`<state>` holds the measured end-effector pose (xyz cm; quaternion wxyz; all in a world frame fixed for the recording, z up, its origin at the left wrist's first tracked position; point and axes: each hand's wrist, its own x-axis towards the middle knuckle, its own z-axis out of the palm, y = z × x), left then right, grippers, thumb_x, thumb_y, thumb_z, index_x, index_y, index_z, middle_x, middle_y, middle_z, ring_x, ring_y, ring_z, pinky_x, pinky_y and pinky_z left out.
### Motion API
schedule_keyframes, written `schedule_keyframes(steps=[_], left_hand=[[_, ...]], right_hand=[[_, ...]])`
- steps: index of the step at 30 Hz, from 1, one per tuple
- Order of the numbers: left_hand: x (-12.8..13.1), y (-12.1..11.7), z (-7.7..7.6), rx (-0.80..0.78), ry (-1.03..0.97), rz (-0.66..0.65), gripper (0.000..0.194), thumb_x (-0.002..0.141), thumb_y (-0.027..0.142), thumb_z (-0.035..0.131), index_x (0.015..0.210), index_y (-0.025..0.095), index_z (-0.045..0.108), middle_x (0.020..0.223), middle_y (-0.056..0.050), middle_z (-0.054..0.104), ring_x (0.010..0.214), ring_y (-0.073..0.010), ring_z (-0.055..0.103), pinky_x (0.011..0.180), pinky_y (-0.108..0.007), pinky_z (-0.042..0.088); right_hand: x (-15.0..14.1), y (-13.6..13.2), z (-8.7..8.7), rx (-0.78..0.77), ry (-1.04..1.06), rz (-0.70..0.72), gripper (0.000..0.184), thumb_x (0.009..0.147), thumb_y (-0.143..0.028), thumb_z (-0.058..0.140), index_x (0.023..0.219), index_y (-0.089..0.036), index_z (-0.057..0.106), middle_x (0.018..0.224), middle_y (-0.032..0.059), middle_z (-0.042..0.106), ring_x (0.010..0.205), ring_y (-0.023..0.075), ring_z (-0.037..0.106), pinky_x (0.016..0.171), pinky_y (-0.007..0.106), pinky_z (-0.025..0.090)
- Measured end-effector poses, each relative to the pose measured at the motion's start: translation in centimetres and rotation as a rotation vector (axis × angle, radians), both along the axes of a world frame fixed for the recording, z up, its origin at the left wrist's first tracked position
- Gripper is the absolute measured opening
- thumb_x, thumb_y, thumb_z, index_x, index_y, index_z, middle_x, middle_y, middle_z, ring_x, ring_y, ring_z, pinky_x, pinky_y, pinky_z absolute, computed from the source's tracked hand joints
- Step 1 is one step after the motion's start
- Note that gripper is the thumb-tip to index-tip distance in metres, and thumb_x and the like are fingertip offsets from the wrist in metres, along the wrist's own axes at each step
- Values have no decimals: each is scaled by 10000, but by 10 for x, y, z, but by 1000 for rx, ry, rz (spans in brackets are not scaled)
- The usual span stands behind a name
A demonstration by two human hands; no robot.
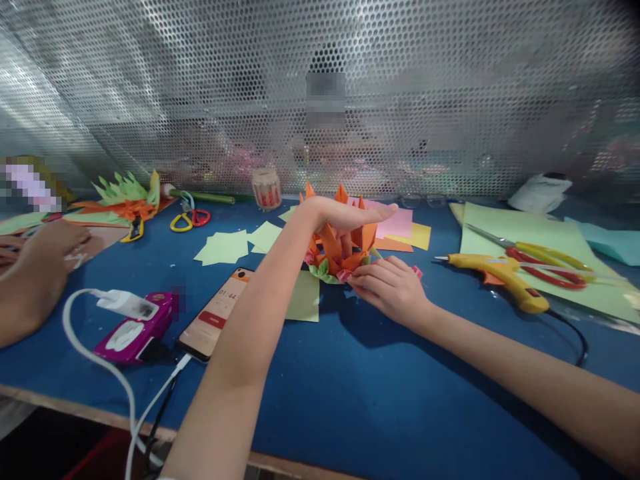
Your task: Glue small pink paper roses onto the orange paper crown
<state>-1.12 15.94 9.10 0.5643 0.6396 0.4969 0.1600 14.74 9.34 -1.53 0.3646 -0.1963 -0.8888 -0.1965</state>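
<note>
An orange paper flower point(336, 245) with pointed petals, green leaves and small pink folded pieces at its base stands on the blue table point(350, 387). My left hand point(345, 215) lies flat over the top of the flower, fingers stretched out and resting on the petal tips. My right hand point(387, 287) is at the flower's lower right side, fingers curled and pinching at a small pink piece point(345, 275) at the base.
Green paper squares point(235, 245), a phone point(216, 313), a magenta device point(134, 328) with white cable, and small scissors point(190, 218) lie left. A yellow glue gun point(500, 277), red-yellow scissors point(547, 265) and green sheets point(540, 257) lie right. Another person's hands point(37, 263) work at far left.
</note>
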Motion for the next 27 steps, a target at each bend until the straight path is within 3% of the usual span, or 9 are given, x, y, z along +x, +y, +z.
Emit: schedule_keyframes(steps=[4, 10, 15, 18, 23, 27], left_hand=[[3, -3, -1, 35, 2, 76, 307, 506, 423, 731, 691, 185, 672, 739, -101, 655, 911, -285, 608, 728, -309, 449], [3, -4, 2, -55, 12, 16, 205, 531, 340, 734, 636, 185, 653, 708, -90, 646, 963, -288, 586, 765, -308, 443], [5, 2, -2, -14, -41, 72, 208, 589, 388, 696, 608, 187, 646, 709, -85, 655, 963, -268, 587, 752, -286, 451], [5, 4, -5, -2, 18, 94, 257, 551, 428, 716, 590, 184, 643, 730, -90, 665, 922, -265, 602, 723, -282, 456], [3, 4, -6, -34, 304, -99, 384, 530, 548, 680, 658, 186, 662, 764, -110, 669, 865, -289, 615, 763, -353, 437], [1, 5, -7, -12, 364, -183, 446, 565, 609, 615, 692, 184, 659, 735, -121, 662, 864, -302, 615, 761, -363, 434]], right_hand=[[-1, 0, 0, 15, -13, 7, 45, 818, -165, 531, 806, -176, 573, 822, 21, 661, 714, 122, 547, 604, 268, 363], [-4, -1, 2, 22, -43, 2, 63, 824, -156, 516, 809, -162, 577, 783, 40, 650, 707, 133, 537, 599, 268, 385], [-6, -4, 3, 15, -59, -21, 92, 836, -155, 490, 825, -167, 581, 767, 44, 637, 701, 137, 536, 623, 271, 412], [-7, -4, 2, 14, -48, -24, 97, 832, -141, 490, 867, -161, 578, 781, 49, 634, 709, 143, 535, 625, 274, 419], [-6, -4, -1, 12, -70, -1, 101, 827, -131, 492, 888, -147, 570, 801, 67, 633, 727, 156, 530, 635, 289, 423], [-5, -3, -2, -3, -81, -2, 131, 843, -141, 463, 912, -154, 573, 821, 73, 629, 738, 157, 530, 652, 302, 426]])
